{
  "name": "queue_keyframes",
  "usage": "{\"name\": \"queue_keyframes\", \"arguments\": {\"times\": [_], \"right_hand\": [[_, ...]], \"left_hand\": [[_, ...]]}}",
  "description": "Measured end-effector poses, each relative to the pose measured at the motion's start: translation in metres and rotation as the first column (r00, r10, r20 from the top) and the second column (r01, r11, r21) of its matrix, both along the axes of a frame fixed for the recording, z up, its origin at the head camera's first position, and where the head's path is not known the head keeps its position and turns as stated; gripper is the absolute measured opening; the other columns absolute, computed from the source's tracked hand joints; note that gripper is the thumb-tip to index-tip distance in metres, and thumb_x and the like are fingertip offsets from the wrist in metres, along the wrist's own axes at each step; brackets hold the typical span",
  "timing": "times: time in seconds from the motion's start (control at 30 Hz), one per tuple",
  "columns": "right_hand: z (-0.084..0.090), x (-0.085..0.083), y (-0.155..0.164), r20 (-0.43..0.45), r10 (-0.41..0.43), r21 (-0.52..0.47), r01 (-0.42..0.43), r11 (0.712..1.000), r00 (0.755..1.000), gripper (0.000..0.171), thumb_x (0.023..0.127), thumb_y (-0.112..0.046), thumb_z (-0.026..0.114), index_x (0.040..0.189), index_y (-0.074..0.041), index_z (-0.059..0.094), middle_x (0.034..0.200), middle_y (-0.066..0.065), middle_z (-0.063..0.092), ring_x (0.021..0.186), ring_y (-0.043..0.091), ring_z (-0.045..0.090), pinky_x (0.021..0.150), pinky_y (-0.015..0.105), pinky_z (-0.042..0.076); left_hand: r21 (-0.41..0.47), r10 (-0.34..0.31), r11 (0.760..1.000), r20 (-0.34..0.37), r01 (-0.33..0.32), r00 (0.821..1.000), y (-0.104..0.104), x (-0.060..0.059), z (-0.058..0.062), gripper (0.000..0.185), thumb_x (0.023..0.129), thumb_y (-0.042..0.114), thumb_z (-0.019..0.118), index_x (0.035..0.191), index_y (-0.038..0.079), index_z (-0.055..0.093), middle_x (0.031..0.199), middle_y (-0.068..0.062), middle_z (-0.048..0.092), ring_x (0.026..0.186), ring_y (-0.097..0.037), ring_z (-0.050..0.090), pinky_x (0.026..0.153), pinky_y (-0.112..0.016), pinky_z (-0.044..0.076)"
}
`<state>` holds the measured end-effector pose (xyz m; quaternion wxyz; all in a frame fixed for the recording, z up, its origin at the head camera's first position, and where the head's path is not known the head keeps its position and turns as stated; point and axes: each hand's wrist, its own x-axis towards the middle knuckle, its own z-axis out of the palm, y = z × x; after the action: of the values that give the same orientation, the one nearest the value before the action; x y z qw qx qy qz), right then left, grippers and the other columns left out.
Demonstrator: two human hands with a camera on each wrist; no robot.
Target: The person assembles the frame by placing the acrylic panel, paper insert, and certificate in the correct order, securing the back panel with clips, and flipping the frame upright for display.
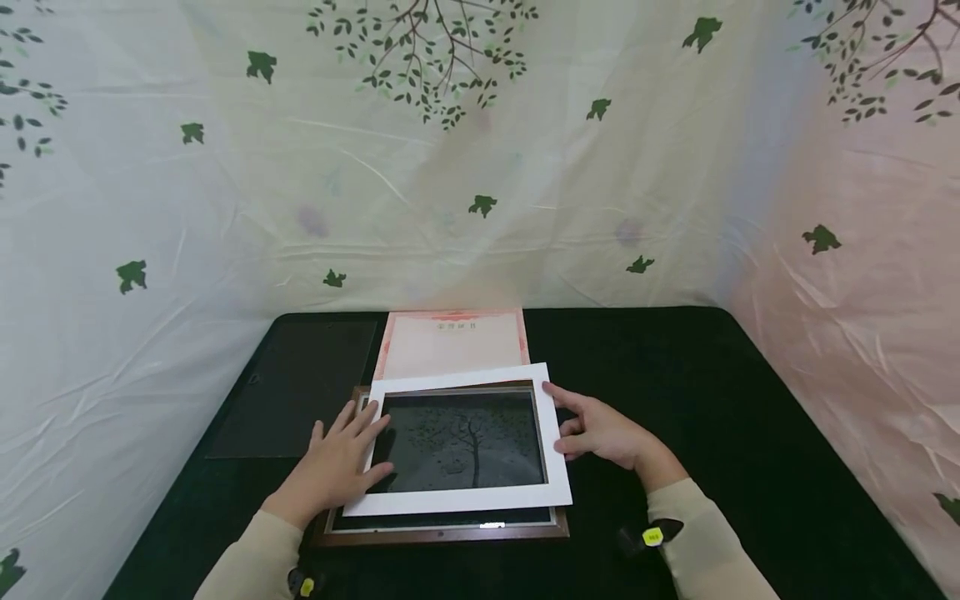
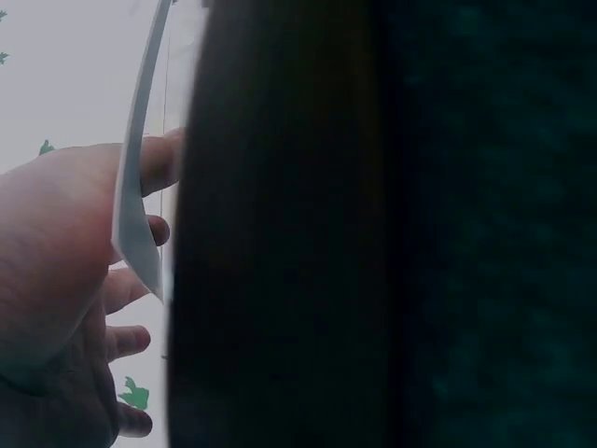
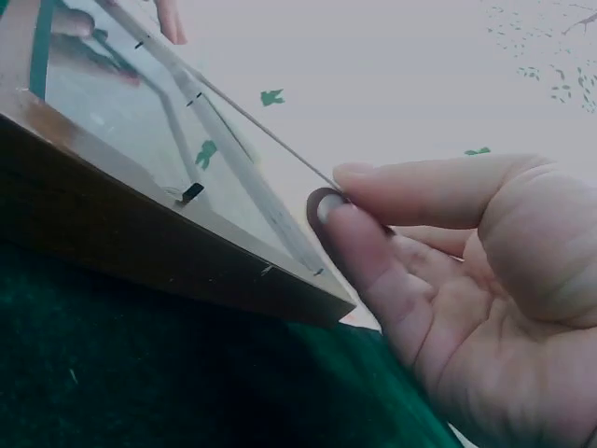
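**White mat over wooden frame, both hands at its edges**

Mat [image 1: 465,496]: flat white card with a rectangular window, lying slightly askew on a brown wooden frame [image 1: 442,533] with a dark, reflective pane. Frame sits at 6 o'clock on the desk [image 1: 712,400], which is covered in black cloth. Pink-bordered certificate [image 1: 452,342] at 12 o'clock of the frame; dark sheet [image 1: 296,387] at 10 o'clock. Leaf-printed fabric walls behind. Left hand [image 1: 337,462]: fingers spread, curled round the mat's left edge. Right hand [image 1: 603,432]: thumb and fingers [image 3: 438,182] pinch the mat's right edge.
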<state>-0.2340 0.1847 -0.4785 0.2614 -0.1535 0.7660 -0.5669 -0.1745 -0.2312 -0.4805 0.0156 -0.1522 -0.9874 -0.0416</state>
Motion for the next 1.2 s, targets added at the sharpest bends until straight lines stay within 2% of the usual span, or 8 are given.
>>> {"name": "queue_keyframes", "arguments": {"times": [0.3,0.53,0.87,1.03,1.2], "right_hand": [[0.001,0.006,-0.006,-0.056,0.023,0.105,-0.017,0.994,0.998,0.090,0.080,-0.011,0.078,0.153,-0.026,0.028,0.141,0.011,0.040,0.089,0.024,0.063,0.073,0.037,0.053],[-0.004,0.006,-0.011,-0.087,0.074,0.132,-0.062,0.989,0.993,0.090,0.080,-0.013,0.079,0.153,-0.024,0.027,0.137,0.010,0.044,0.088,0.022,0.063,0.071,0.034,0.051],[-0.003,0.006,-0.014,-0.088,0.094,0.124,-0.082,0.989,0.992,0.091,0.079,-0.012,0.080,0.153,-0.019,0.027,0.135,0.011,0.045,0.087,0.024,0.062,0.070,0.035,0.051],[-0.003,0.005,-0.014,-0.095,0.103,0.144,-0.089,0.986,0.990,0.090,0.078,-0.015,0.081,0.152,-0.018,0.030,0.127,0.009,0.048,0.085,0.023,0.060,0.067,0.034,0.050],[-0.002,0.004,-0.015,-0.095,0.102,0.172,-0.085,0.981,0.990,0.088,0.077,-0.017,0.081,0.151,-0.018,0.032,0.118,0.009,0.050,0.083,0.022,0.057,0.063,0.033,0.048]], "left_hand": [[-0.022,0.002,1.000,0.039,-0.002,0.999,-0.005,0.008,-0.005,0.076,0.084,0.062,0.062,0.145,0.019,0.045,0.156,-0.010,0.029,0.142,-0.041,0.020,0.097,-0.076,0.021],[-0.015,0.014,1.000,0.054,-0.014,0.998,-0.013,0.011,-0.008,0.079,0.083,0.068,0.057,0.145,0.021,0.045,0.155,-0.009,0.030,0.141,-0.041,0.022,0.096,-0.076,0.023],[-0.003,0.027,1.000,0.084,-0.027,0.996,-0.018,0.012,-0.007,0.072,0.084,0.061,0.061,0.143,0.022,0.047,0.155,-0.009,0.031,0.141,-0.043,0.022,0.096,-0.076,0.024],[0.021,0.007,1.000,0.074,-0.009,0.997,-0.020,0.012,-0.007,0.064,0.089,0.051,0.062,0.143,0.020,0.048,0.154,-0.010,0.033,0.140,-0.043,0.023,0.096,-0.075,0.025],[0.033,0.000,0.999,0.073,-0.002,0.997,-0.022,0.011,-0.010,0.062,0.091,0.048,0.060,0.143,0.018,0.047,0.154,-0.011,0.033,0.140,-0.044,0.023,0.096,-0.073,0.028]]}}
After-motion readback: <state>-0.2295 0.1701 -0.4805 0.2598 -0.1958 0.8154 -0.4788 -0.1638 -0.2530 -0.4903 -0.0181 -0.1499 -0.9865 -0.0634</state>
